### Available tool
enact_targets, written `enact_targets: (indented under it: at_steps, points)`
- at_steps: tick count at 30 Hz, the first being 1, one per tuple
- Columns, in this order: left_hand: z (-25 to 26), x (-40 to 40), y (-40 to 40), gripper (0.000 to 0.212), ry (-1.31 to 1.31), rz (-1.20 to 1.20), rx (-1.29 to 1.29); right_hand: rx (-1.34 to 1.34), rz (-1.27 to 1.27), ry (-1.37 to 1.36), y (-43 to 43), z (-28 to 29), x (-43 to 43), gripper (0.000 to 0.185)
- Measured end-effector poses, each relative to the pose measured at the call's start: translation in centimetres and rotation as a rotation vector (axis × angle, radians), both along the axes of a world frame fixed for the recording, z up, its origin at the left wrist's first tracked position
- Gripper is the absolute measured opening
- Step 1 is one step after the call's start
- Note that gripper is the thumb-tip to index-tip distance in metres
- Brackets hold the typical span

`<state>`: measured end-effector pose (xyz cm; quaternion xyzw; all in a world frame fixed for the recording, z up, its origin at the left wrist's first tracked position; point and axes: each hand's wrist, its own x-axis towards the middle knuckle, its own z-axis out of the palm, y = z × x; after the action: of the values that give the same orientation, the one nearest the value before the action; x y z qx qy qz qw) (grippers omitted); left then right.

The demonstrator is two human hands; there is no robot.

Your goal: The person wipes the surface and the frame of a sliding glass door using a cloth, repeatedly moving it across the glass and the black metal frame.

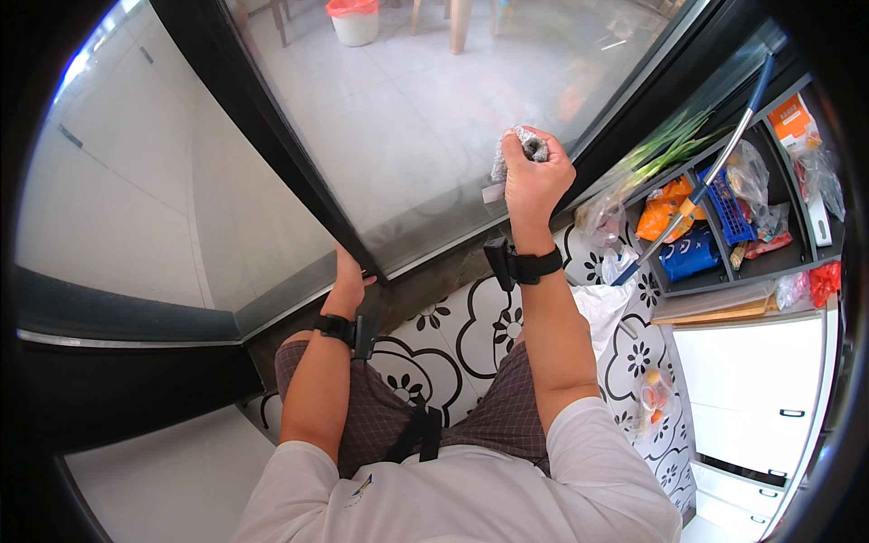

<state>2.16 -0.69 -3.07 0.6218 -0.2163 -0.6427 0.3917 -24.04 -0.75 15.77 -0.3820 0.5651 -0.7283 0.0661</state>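
Note:
My right hand (540, 173) grips a crumpled grey, fluffy cloth (500, 163) with a pale label, close to a glass door panel (407, 142). Whether the cloth presses on the glass is hard to tell. Lower down, my left hand (349, 277) holds the edge of the black door frame (299, 159), its thumb showing on the right side and its other fingers partly hidden. Each wrist wears a black strap with a small device.
On the right, a dark shelf unit (733, 275) holds bags and a blue basket (730, 207). A telescopic pole (713, 170) leans across it. Spring onions (669, 149) stand beside the door. A white plastic bag (601, 309) and bagged fruit (654, 397) lie on the patterned floor (468, 339).

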Motion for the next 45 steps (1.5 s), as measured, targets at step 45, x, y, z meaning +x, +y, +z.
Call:
enact_targets:
  at_steps: [45]
  points:
    - [-0.6, 0.0, 0.1, 0.056, 0.003, 0.002, 0.012, -0.023, 0.028, -0.141, -0.2, 1.0, -0.1, 0.018]
